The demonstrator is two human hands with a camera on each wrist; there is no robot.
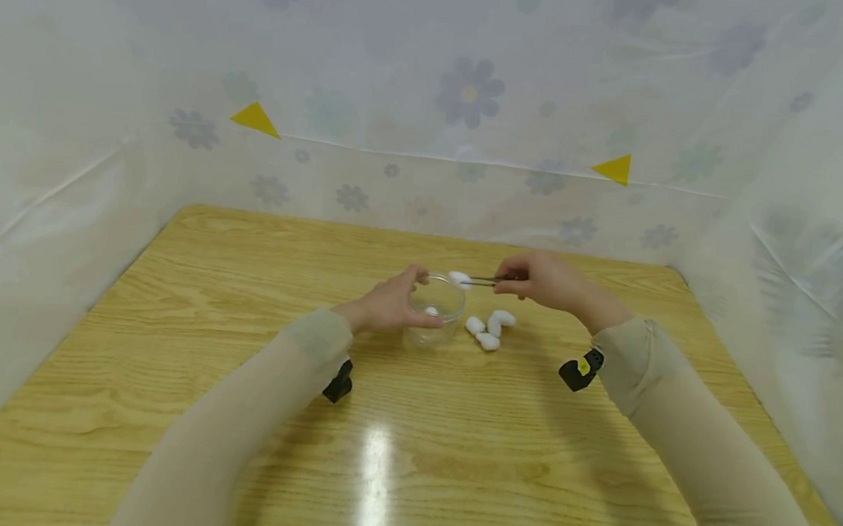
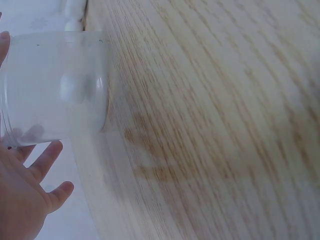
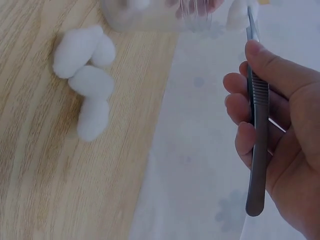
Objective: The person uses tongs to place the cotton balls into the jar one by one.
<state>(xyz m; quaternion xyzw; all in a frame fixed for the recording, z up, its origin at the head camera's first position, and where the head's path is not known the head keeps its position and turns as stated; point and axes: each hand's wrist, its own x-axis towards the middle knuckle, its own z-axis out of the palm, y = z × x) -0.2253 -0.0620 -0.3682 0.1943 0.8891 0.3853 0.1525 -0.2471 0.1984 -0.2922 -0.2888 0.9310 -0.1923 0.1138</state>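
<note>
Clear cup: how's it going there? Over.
Left hand holding clear cup. Right hand gripping tweezers. Cotton ball pinched, near cup's rim. Nothing visibly in the way.

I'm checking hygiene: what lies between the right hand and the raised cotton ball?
The front ends of the tweezers: the right hand grips them, and their tips pinch the raised cotton ball. The head and right wrist views both show it.

Muted light, glare on tabletop [image 1: 470,445], soft shadows, hazy wrist views

Behind and beside the yellow wood-grain table [image 1: 179,323], whitish flower-printed sheeting [image 1: 373,72] is hung; beyond the table, two flat yellow triangles [image 1: 256,120] are seen.
</note>
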